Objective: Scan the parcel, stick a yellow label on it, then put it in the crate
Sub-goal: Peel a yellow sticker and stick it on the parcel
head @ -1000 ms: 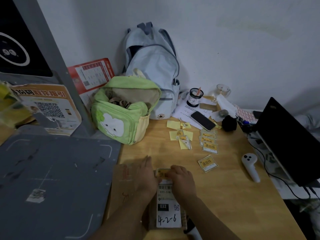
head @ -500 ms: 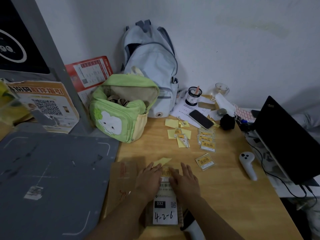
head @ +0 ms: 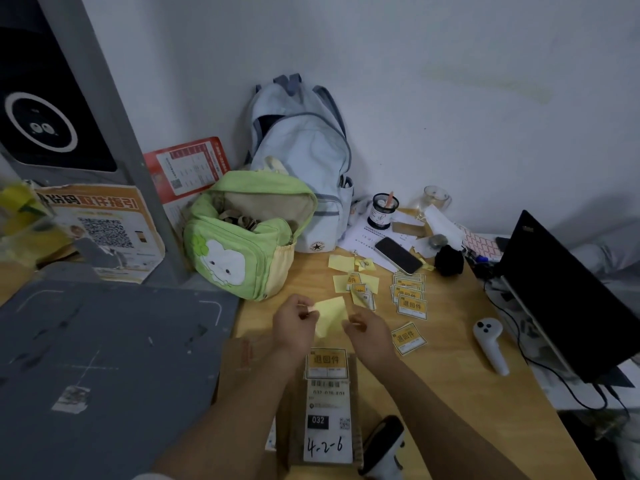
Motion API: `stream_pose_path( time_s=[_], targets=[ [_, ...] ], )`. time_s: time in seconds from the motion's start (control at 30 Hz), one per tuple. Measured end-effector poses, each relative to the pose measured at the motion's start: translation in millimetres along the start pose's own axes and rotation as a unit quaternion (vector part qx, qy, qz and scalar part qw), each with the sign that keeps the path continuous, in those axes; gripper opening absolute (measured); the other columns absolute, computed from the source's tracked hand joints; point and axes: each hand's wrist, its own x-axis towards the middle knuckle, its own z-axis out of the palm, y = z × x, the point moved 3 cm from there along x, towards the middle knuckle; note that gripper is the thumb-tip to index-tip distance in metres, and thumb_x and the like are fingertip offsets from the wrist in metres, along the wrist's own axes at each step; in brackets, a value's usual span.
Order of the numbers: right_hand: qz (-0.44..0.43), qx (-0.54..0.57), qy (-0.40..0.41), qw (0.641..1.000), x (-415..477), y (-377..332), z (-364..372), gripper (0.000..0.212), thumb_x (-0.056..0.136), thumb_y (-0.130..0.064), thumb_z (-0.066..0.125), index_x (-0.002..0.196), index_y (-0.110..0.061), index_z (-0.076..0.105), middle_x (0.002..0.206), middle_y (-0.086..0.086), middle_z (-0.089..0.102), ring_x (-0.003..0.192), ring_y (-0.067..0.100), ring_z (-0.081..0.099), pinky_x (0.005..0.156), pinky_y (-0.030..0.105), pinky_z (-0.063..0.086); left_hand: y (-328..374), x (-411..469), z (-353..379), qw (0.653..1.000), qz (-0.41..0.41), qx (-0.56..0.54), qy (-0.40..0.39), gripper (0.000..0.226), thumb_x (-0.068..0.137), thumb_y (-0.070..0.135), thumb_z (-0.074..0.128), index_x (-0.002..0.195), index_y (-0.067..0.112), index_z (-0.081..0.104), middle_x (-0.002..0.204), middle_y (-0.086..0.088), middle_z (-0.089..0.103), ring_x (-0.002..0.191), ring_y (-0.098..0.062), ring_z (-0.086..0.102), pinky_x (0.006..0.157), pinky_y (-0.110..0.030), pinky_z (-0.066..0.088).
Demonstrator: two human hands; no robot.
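Note:
A flat brown parcel (head: 294,410) lies on the wooden desk near me, its white shipping label (head: 327,420) marked "4-2-6". A yellow label (head: 325,362) is stuck at the top of that shipping label. Above the parcel my left hand (head: 294,322) pinches the corner of a blank yellow backing paper (head: 330,315). My right hand (head: 369,336) hovers right beside the paper, fingers curled with nothing visibly in them. More yellow labels (head: 410,301) lie in a stack further right, and one loose label (head: 408,338) sits near my right wrist. A handheld scanner (head: 384,445) lies by the parcel's right edge.
A green bag (head: 242,244) and a pale blue backpack (head: 304,161) stand at the back. Used yellow backings (head: 353,275), a phone (head: 398,255), a pen cup (head: 382,209), a white controller (head: 490,344) and a laptop (head: 568,292) fill the right. A grey scanning platform (head: 104,358) lies left.
Both hands lifted off the parcel after pressing the yellow label down. The left hand now holds the peeled backing paper up above the parcel.

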Motion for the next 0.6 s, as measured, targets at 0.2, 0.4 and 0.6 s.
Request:
stream_pose_path(
  time_s=[0.2,0.4,0.6],
  targets=[
    [-0.004,0.056,0.041,0.998,2.7,-19.1,-11.2,0.017,0.082,-0.005,0.071,0.071,-0.017,0.068,0.083,0.017,0.072,0.058,0.018,0.06,0.069,0.04,0.058,8.2,3.4,-2.5,1.0,-0.026,-0.012,0.009,0.023,0.085,0.011,0.067,0.105,0.012,0.055,0.095,-0.008,0.067,0.088,-0.022,0.063,0.078,-0.031,0.05],
    [0.09,0.126,0.012,0.988,4.7,0.9,-8.3,0.017,0.092,-0.011,0.059,0.1,0.0,0.071,0.08,0.009,0.065,0.062,0.017,0.058,0.058,0.027,0.046,-7.5,-1.4,4.3,0.996,-0.087,-0.021,-0.014,0.028,0.091,0.016,0.057,0.117,0.006,0.056,0.109,-0.002,0.058,0.099,-0.017,0.054,0.088,-0.029,0.044],
    [0.134,0.131,-0.079,0.979,4.4,16.4,7.2,0.054,0.092,-0.02,0.059,0.144,-0.014,0.044,0.149,0.012,0.042,0.133,0.03,0.043,0.103,0.039,0.038,-37.0,-9.3,-3.4,0.987,-0.152,-0.002,-0.046,0.026,0.09,0.011,0.056,0.116,0.01,0.057,0.108,-0.008,0.064,0.078,-0.012,0.057,0.063,-0.023,0.045]
  ],
)
